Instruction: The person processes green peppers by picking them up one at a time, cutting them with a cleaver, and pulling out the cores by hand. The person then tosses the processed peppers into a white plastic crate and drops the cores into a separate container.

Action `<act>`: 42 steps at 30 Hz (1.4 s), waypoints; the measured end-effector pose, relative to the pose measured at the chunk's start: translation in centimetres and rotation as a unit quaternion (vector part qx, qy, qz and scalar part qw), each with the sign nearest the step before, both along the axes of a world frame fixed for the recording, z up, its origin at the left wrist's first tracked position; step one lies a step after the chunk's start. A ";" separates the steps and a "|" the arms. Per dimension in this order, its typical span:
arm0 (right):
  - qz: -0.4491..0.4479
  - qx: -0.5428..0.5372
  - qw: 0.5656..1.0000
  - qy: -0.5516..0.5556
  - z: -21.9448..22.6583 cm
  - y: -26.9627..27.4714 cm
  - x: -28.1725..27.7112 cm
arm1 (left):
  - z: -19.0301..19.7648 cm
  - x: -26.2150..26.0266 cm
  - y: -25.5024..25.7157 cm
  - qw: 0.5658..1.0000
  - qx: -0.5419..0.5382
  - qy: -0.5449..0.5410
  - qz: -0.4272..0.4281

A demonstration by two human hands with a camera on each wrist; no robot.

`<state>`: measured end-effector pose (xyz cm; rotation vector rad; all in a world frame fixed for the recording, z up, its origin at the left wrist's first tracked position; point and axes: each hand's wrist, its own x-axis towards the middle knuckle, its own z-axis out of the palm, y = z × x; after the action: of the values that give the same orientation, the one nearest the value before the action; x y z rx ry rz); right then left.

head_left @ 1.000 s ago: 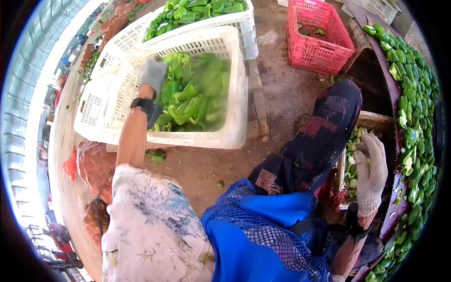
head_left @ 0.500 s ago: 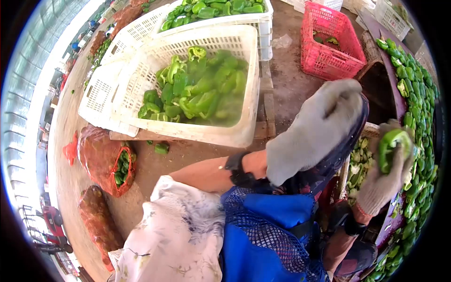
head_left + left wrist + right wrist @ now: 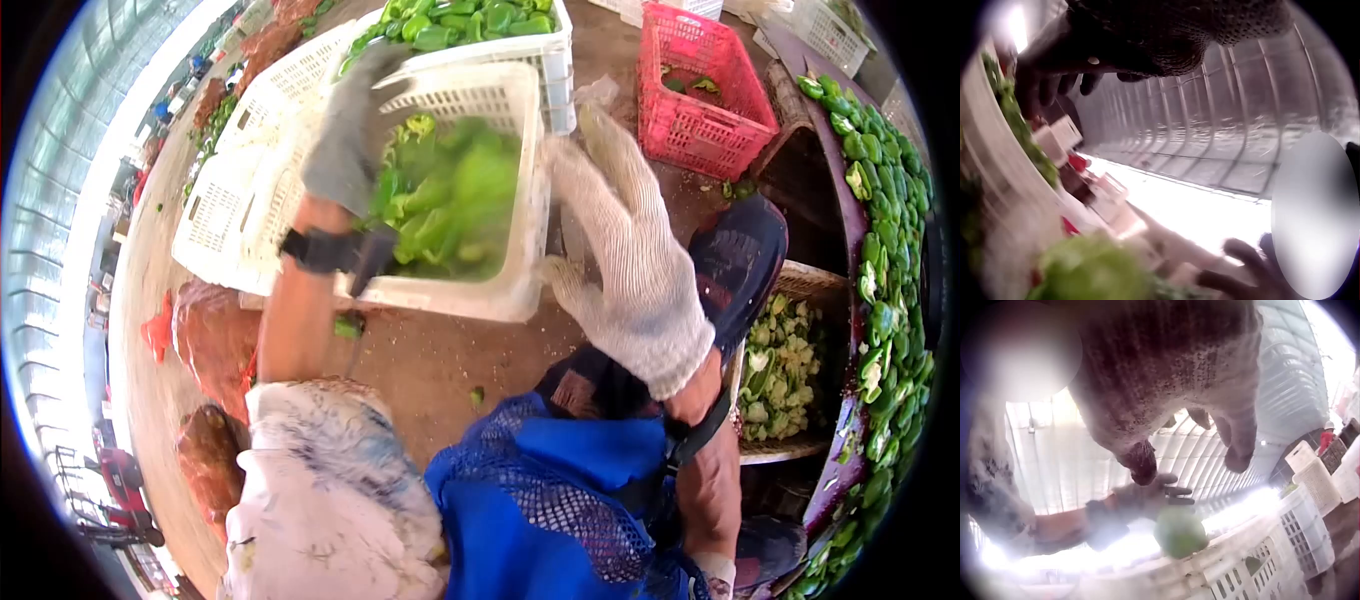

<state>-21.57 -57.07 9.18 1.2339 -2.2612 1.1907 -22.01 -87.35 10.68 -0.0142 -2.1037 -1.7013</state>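
In the head view, my grey-gloved left hand (image 3: 350,140) is over the left part of a white plastic crate (image 3: 460,302), its fingers extended. Green bell peppers (image 3: 425,225) fill the bottom of that crate. Near its right side, my right hand (image 3: 630,265) in a pale knit glove spreads its fingers, holding nothing. A motion-blurred green pepper (image 3: 485,180) shows over the heap between the hands. The right wrist view has this pepper (image 3: 1180,534) above the crate rim, apart from the right fingers and just below the left hand (image 3: 1144,497).
Another white crate of peppers (image 3: 470,30) stands behind. A pink crate (image 3: 710,130) sits on the floor beyond my knee. At right are a box of pale green-white scraps (image 3: 785,375) and a bench edge lined with peppers (image 3: 885,300). Red mesh sacks (image 3: 215,335) lie at left.
My right hand has moved left from the bench to the crate; the cut pepper it held has left its fingers. My left hand has swung from before my knee back over the crate.
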 end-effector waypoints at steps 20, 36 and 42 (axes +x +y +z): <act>-0.114 -0.001 0.987 -0.118 -7.1 13.8 -0.2 | -8.9 0.4 -11.3 0.624 -0.554 -0.539 -0.118; -0.121 -0.001 0.985 -0.119 -7.7 12.4 -0.7 | -13.9 -5.7 -6.4 0.838 -0.353 -0.405 -0.096; -0.135 0.058 0.988 -0.045 -7.5 12.3 -0.8 | -9.3 -0.1 -3.2 0.715 -0.405 -0.452 -0.348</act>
<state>-22.39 -44.79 1.66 0.8879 -2.4987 1.0468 -22.15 -90.58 1.37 -0.3387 -3.8530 -0.9074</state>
